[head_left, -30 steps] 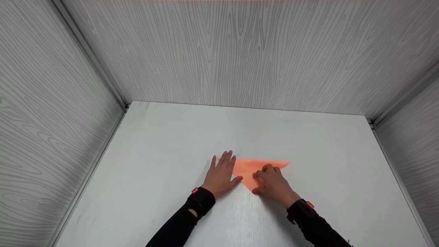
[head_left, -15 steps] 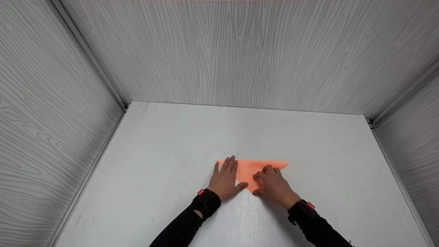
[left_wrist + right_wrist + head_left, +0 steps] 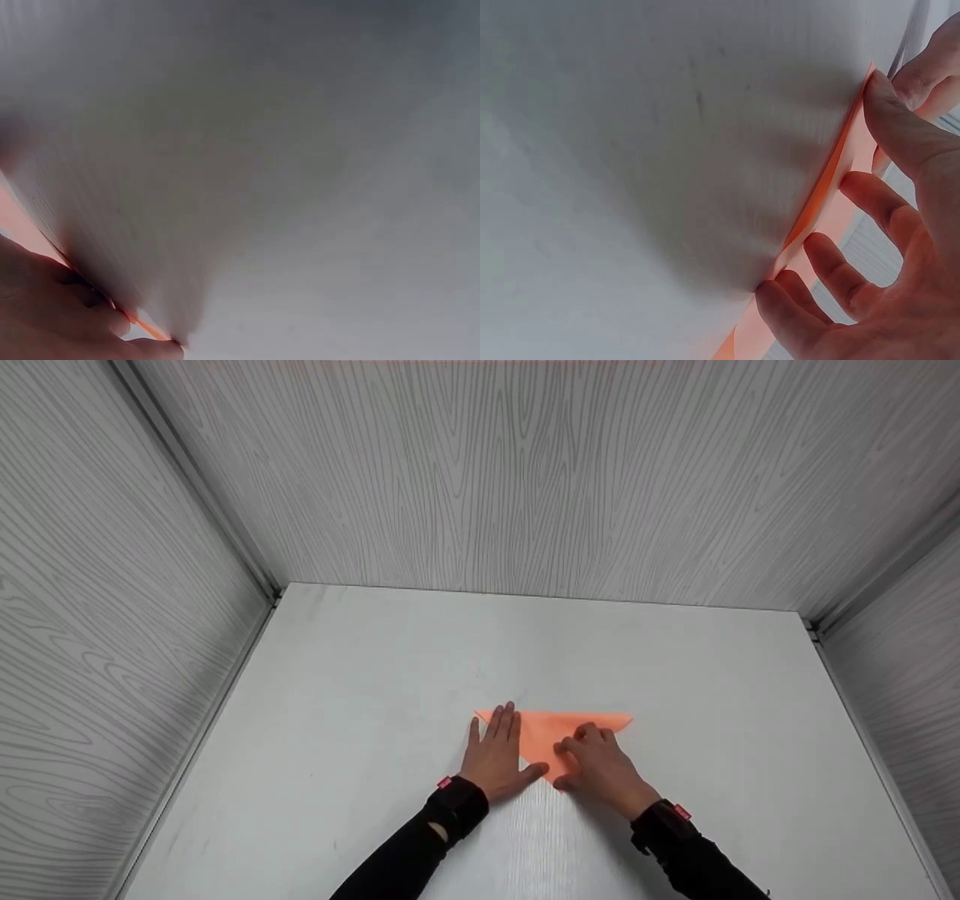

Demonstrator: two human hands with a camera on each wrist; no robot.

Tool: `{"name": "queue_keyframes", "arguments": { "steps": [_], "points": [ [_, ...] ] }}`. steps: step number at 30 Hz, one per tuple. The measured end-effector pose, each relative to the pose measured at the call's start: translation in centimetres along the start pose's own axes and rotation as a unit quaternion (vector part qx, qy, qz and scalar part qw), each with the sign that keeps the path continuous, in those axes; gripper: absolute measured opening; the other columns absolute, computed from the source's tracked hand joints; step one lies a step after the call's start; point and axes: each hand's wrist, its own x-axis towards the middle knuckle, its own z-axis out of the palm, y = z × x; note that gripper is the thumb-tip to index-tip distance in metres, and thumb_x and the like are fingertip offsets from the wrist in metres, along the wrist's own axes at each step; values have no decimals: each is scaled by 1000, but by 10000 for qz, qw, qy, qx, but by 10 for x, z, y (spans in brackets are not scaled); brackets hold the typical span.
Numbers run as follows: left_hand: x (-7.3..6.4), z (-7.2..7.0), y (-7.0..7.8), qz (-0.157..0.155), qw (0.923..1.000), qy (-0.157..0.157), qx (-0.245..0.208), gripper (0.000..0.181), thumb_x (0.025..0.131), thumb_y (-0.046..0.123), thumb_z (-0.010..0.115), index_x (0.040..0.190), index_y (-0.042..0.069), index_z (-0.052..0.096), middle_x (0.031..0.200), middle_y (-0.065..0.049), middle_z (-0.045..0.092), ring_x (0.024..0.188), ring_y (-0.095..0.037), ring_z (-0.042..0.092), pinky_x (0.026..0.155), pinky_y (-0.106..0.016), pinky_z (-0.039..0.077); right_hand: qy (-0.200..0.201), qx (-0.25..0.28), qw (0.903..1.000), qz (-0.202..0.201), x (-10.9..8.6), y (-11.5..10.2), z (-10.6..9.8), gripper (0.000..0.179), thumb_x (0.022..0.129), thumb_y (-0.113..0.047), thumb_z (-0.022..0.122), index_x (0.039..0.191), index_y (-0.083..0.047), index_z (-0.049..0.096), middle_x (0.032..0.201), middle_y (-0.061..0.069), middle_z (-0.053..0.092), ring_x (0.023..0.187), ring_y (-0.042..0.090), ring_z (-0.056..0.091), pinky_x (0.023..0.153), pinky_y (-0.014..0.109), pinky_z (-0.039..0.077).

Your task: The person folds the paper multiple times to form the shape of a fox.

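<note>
An orange sheet of paper (image 3: 541,735), folded into a triangle, lies on the white table with its long edge away from me and one corner toward me. My left hand (image 3: 495,761) rests flat across its left part, fingers extended and thumb out to the side. On its right part, my right hand (image 3: 604,772) presses with bent, spread fingertips, the thumb at the near corner. In the right wrist view the paper's edge (image 3: 825,187) gapes slightly between layers under the fingertips. The left wrist view catches only part of the left hand (image 3: 67,315) and a strip of orange.
The white tabletop (image 3: 360,675) surrounds the paper. A grey wood-grain panel (image 3: 480,480) stands behind it, with side panels at the left (image 3: 97,645) and right (image 3: 900,660). Black bands are worn on both wrists.
My left hand has slid a little toward me and to the right over the paper, uncovering its far left corner. The right hand has stayed nearly still.
</note>
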Motion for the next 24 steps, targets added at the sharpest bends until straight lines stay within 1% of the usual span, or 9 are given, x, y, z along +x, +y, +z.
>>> {"name": "queue_keyframes", "arguments": {
  "steps": [6, 9, 13, 16, 18, 20, 22, 24],
  "points": [
    [1, -1, 4, -114, 9999, 23, 125, 101, 97, 73, 54, 165, 3, 30, 176, -15, 25, 165, -31, 26, 129, -65, 23, -53, 57, 10000, -22, 0, 1, -1, 48, 80, -31, 93, 117, -7, 73, 120, 19, 59, 113, 43, 54, 88, 55, 57],
    [2, -2, 5, -152, 9998, -64, 143, 102, 97, 74, 54, 166, 4, 29, 177, -15, 23, 165, -30, 23, 129, -66, 22, -267, 134, 9996, -25, 2, 4, -5, 49, 82, -35, 91, 119, -9, 74, 121, 18, 59, 115, 40, 53, 88, 54, 57],
    [0, -1, 5, -108, 9997, 70, 220, 101, 96, 73, 56, 165, 4, 31, 176, -16, 26, 164, -33, 25, 129, -65, 24, -575, 294, 9978, -126, 9, 8, -18, 44, 88, -38, 86, 121, -12, 76, 121, 15, 62, 114, 35, 54, 90, 53, 55],
    [-1, 1, 4, -26, 9992, 293, 278, 99, 96, 72, 59, 163, 3, 37, 173, -17, 32, 162, -39, 29, 127, -63, 28, -588, 347, 9970, -356, 17, 10, -27, 36, 93, -34, 80, 118, -8, 77, 114, 14, 68, 107, 31, 60, 90, 50, 54],
    [-1, 3, 3, -2, 9991, 343, 259, 98, 96, 72, 59, 163, 4, 37, 173, -16, 32, 162, -43, 27, 128, -63, 28, -511, 416, 9968, -447, 24, 10, -31, 28, 96, -29, 77, 113, -6, 78, 107, 12, 71, 99, 27, 63, 87, 46, 54],
    [-2, 4, 3, 11, 9991, 386, 193, 98, 96, 72, 59, 163, 4, 37, 174, -16, 32, 161, -45, 27, 128, -63, 28, -447, 568, 9966, -388, 32, 8, -31, 22, 98, -24, 75, 108, -5, 77, 100, 10, 72, 91, 23, 63, 83, 42, 53],
    [-2, 5, 2, 1, 9991, 417, 117, 97, 96, 71, 59, 164, 5, 36, 174, -15, 31, 161, -45, 27, 128, -63, 28, -384, 728, 9963, -229, 41, 5, -30, 17, 100, -21, 72, 105, -5, 77, 96, 9, 72, 86, 19, 62, 80, 39, 53],
    [-2, 5, 2, -8, 9990, 437, 37, 97, 96, 70, 60, 163, 5, 37, 174, -15, 31, 161, -45, 27, 128, -63, 28, -356, 836, 9959, -43, 51, 2, -27, 16, 101, -20, 71, 103, -5, 76, 94, 8, 73, 82, 17, 62, 78, 38, 53]
  ]
}}
